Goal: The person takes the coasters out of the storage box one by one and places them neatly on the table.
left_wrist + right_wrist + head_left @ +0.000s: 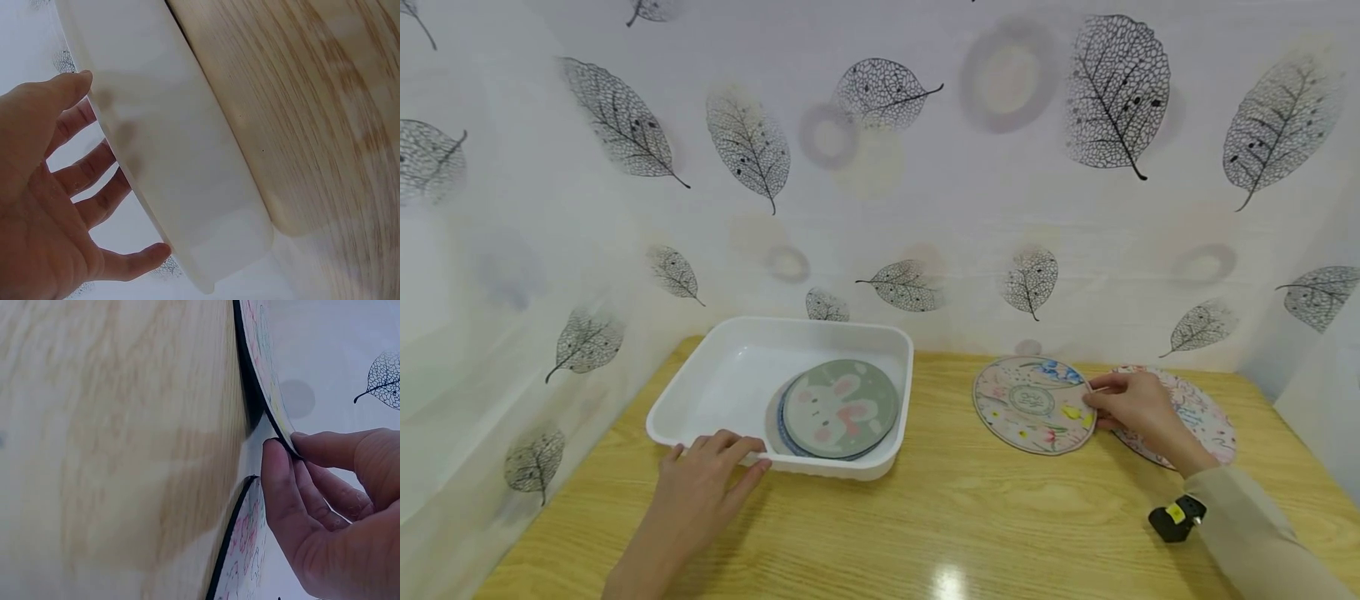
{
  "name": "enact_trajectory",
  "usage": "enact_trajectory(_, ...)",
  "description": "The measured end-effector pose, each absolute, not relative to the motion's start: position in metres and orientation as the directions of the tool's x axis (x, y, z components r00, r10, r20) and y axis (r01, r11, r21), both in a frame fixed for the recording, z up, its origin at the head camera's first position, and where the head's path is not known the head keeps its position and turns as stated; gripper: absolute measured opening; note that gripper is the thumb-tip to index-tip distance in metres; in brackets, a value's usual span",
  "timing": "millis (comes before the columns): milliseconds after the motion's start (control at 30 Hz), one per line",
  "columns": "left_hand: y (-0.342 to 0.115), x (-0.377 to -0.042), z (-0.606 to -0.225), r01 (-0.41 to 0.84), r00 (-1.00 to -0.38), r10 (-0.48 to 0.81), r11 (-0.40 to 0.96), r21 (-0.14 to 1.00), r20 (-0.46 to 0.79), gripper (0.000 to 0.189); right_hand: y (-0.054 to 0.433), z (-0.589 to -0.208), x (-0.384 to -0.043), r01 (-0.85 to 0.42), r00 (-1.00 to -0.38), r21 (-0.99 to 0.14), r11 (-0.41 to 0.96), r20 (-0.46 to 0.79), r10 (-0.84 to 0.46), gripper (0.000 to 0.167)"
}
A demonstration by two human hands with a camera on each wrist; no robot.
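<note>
My right hand (1138, 408) pinches the right edge of a round floral mat (1003, 421) with thumb and fingers. In the right wrist view, the floral mat (261, 344) shows a dark underside, and its pinched edge is raised off the table. A second round mat (1206, 417) with a pink and blue pattern lies partly behind that hand. My left hand (703, 479) grips the near rim of a white plastic tub (715, 379), fingers over the inside and thumb outside. Inside the tub, a green rabbit mat (838, 408) tops a small stack of round mats at the right.
A small black device (1176, 518) with a yellow label is by the right sleeve (1247, 508). Behind the wooden table (1000, 533) hangs a pale curtain (925, 208) printed with leaves.
</note>
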State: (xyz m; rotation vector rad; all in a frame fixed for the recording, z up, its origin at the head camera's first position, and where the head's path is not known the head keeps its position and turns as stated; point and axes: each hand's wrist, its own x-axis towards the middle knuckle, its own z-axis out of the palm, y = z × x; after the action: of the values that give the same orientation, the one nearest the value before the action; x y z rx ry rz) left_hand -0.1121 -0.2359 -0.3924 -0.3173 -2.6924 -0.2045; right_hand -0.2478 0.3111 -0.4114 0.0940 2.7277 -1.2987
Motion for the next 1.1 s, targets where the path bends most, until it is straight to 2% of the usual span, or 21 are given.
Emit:
enact_trajectory(167,-0.235,-0.113,-0.392,0.254,-0.884,0.192,0.963,0.094,0.427,0.017,0.311,-0.413,-0.249,0.110,-0.992,-0.746,0.657,-0.124,0.024,0.046)
enact_trajectory(467,-0.235,-0.112,-0.392,0.244,-0.891,0.184,0.965,0.095,0.416,0.017,0.315,-0.417,-0.250,0.026,-0.999,-0.672,0.740,-0.051,-0.011,0.040)
enact_trajectory(767,-0.234,-0.113,-0.393,0.248,-0.887,0.184,0.964,0.101,0.424,0.018,0.318,-0.417,-0.252,-0.028,-0.999,-0.533,0.845,0.035,-0.011,0.034)
enact_trajectory(1100,-0.235,-0.113,-0.394,0.242,-0.888,0.180,0.965,0.098,0.423,0.018,0.325,-0.421,-0.249,-0.040,-0.999,-0.542,0.839,0.038,-0.023,0.032)
